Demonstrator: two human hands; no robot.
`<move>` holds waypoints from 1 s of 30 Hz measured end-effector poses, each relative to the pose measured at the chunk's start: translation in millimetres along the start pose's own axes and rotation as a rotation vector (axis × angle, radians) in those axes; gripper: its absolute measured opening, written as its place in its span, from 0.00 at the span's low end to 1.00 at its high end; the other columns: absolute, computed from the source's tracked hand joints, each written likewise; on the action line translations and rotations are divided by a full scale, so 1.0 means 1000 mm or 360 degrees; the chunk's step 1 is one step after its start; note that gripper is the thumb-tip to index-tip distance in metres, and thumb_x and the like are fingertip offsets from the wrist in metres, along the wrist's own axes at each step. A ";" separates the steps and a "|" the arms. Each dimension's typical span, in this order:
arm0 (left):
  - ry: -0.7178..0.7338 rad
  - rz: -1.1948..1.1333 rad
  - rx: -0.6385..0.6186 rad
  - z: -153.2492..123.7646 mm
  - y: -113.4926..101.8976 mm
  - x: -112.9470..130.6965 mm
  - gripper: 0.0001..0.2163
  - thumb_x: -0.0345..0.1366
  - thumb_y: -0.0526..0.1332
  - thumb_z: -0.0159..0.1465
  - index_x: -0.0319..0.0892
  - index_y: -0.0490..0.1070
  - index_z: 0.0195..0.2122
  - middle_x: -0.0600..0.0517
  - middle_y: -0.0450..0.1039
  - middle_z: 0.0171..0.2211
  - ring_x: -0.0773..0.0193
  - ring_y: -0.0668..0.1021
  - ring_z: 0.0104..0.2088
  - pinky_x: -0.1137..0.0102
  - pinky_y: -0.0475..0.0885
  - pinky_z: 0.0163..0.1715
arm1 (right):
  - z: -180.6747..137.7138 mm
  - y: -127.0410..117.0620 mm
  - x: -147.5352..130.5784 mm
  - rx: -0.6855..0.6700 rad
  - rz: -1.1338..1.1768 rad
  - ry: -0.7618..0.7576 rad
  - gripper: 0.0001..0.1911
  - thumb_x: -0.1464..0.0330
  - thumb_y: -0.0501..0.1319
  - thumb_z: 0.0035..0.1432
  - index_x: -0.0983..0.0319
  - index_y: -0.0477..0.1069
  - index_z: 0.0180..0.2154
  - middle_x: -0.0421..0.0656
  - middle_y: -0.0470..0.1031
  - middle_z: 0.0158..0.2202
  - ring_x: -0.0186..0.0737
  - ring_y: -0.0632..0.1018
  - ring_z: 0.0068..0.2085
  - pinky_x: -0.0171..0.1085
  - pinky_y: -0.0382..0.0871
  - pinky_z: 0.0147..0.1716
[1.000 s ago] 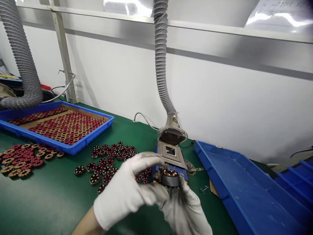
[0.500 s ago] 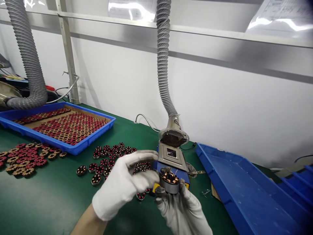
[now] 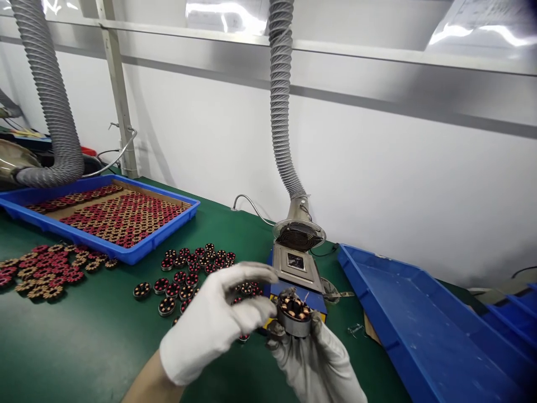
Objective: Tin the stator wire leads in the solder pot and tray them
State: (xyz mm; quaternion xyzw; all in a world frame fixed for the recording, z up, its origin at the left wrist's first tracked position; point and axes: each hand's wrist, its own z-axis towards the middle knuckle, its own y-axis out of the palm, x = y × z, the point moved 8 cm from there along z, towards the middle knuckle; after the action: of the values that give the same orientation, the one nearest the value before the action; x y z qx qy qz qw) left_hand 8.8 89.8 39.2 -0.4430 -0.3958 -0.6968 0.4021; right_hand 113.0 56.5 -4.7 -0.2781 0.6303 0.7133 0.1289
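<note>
Both of my hands wear white gloves. My right hand (image 3: 314,361) is closed around a round grey metal part with copper windings (image 3: 294,316), held up in front of the solder pot (image 3: 296,267). My left hand (image 3: 213,324) hovers beside it, fingers curled, its thumb reaching toward the part's left edge. Its index finger stretches out above. Just behind my hands, several small round wound parts (image 3: 184,268) lie loose on the green mat.
A blue tray (image 3: 100,215) full of red and copper wound parts sits at the back left, with a loose pile (image 3: 42,271) before it. A long blue tray (image 3: 419,324) lies on the right. Grey extraction hoses (image 3: 281,101) hang over the pot and at left (image 3: 50,106).
The view shifted slightly. My right hand tilted the grey part so its windings face up more, and my left thumb came closer to it.
</note>
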 end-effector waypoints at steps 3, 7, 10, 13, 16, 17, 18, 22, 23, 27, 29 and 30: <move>0.0045 0.0057 -0.0202 -0.001 0.019 0.001 0.10 0.22 0.56 0.52 0.40 0.74 0.29 0.51 0.73 0.35 0.63 0.75 0.37 0.75 0.70 0.35 | -0.002 0.001 -0.002 0.0031 0.0005 -0.0058 0.16 0.67 0.68 0.46 0.56 0.75 0.40 0.45 0.78 0.41 0.39 0.79 0.38 0.36 0.74 0.38; 0.0268 0.0038 -0.0074 -0.005 0.013 0.009 0.10 0.22 0.55 0.52 0.41 0.73 0.27 0.52 0.72 0.33 0.62 0.73 0.39 0.74 0.68 0.39 | -0.003 -0.001 -0.001 0.0125 -0.0076 -0.0051 0.18 0.68 0.70 0.42 0.57 0.75 0.39 0.43 0.79 0.38 0.39 0.79 0.37 0.37 0.73 0.39; 0.0353 -0.0076 0.0162 -0.007 -0.008 0.014 0.11 0.22 0.55 0.54 0.44 0.72 0.28 0.55 0.72 0.35 0.67 0.73 0.36 0.77 0.67 0.36 | -0.002 -0.001 -0.001 0.0048 -0.0057 -0.0017 0.16 0.67 0.70 0.43 0.58 0.75 0.38 0.43 0.80 0.36 0.38 0.79 0.35 0.35 0.73 0.37; 0.0117 -0.0016 0.0142 -0.003 -0.009 0.007 0.11 0.23 0.57 0.53 0.44 0.73 0.33 0.54 0.72 0.37 0.69 0.73 0.31 0.79 0.67 0.29 | -0.002 -0.005 -0.002 0.0028 -0.0038 -0.0018 0.16 0.66 0.69 0.44 0.59 0.75 0.39 0.44 0.80 0.37 0.39 0.79 0.35 0.35 0.73 0.36; -0.0046 0.0122 -0.0144 0.000 0.012 0.000 0.09 0.23 0.58 0.51 0.40 0.74 0.31 0.51 0.73 0.34 0.64 0.74 0.33 0.76 0.69 0.30 | -0.003 -0.010 -0.002 0.0103 -0.0058 -0.0036 0.18 0.66 0.70 0.44 0.58 0.74 0.41 0.45 0.79 0.40 0.40 0.79 0.36 0.37 0.74 0.36; 0.0020 0.0133 -0.0187 -0.001 0.016 0.002 0.09 0.22 0.57 0.52 0.39 0.74 0.29 0.50 0.73 0.34 0.63 0.74 0.35 0.74 0.69 0.33 | -0.004 -0.011 -0.002 0.0125 -0.0071 -0.0050 0.19 0.66 0.70 0.43 0.58 0.74 0.41 0.45 0.79 0.40 0.40 0.79 0.36 0.39 0.74 0.37; 0.0119 0.0141 -0.0196 -0.001 0.019 0.006 0.09 0.22 0.56 0.52 0.39 0.73 0.27 0.50 0.73 0.33 0.62 0.74 0.36 0.73 0.69 0.36 | -0.004 -0.011 -0.002 0.0139 -0.0088 -0.0065 0.19 0.66 0.70 0.43 0.57 0.74 0.40 0.45 0.79 0.40 0.40 0.79 0.36 0.40 0.74 0.38; 0.0426 0.0235 -0.0083 -0.011 0.015 0.017 0.11 0.21 0.53 0.54 0.41 0.71 0.29 0.51 0.71 0.33 0.61 0.73 0.39 0.70 0.67 0.41 | -0.003 -0.009 -0.006 0.0143 -0.0188 -0.0136 0.17 0.66 0.70 0.43 0.56 0.74 0.38 0.43 0.79 0.37 0.41 0.79 0.36 0.46 0.72 0.42; 0.0473 0.0241 -0.0023 -0.013 0.010 0.020 0.11 0.21 0.54 0.54 0.42 0.71 0.29 0.51 0.71 0.33 0.60 0.72 0.41 0.70 0.67 0.43 | -0.003 -0.009 -0.008 0.0142 -0.0216 -0.0137 0.17 0.66 0.70 0.43 0.56 0.74 0.38 0.44 0.79 0.37 0.42 0.79 0.36 0.45 0.72 0.41; 0.0495 0.0112 0.0230 -0.016 -0.012 0.027 0.11 0.22 0.54 0.55 0.45 0.70 0.30 0.55 0.70 0.36 0.64 0.72 0.42 0.75 0.66 0.43 | -0.001 -0.009 -0.009 0.0108 -0.0176 -0.0080 0.16 0.67 0.69 0.44 0.58 0.74 0.39 0.45 0.79 0.38 0.39 0.79 0.37 0.38 0.73 0.39; 0.0294 0.0127 0.0205 -0.010 -0.011 0.020 0.12 0.23 0.56 0.55 0.47 0.71 0.33 0.56 0.70 0.40 0.66 0.72 0.42 0.77 0.67 0.40 | -0.001 -0.008 -0.008 0.0068 -0.0122 -0.0076 0.16 0.67 0.69 0.45 0.59 0.74 0.40 0.45 0.79 0.38 0.39 0.79 0.37 0.36 0.73 0.38; 0.0164 0.0165 0.0123 -0.007 -0.006 0.013 0.12 0.23 0.57 0.54 0.47 0.71 0.35 0.56 0.70 0.41 0.65 0.73 0.42 0.78 0.68 0.40 | -0.001 -0.008 -0.008 0.0058 -0.0108 -0.0080 0.17 0.67 0.69 0.45 0.59 0.74 0.40 0.45 0.79 0.38 0.39 0.79 0.38 0.37 0.73 0.38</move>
State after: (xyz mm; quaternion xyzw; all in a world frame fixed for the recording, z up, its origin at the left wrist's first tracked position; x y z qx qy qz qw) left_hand -2.7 82.6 48.4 -0.4105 -0.3777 -0.6811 0.4742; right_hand 123.7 58.1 -6.7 -0.2789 0.6299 0.7037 0.1740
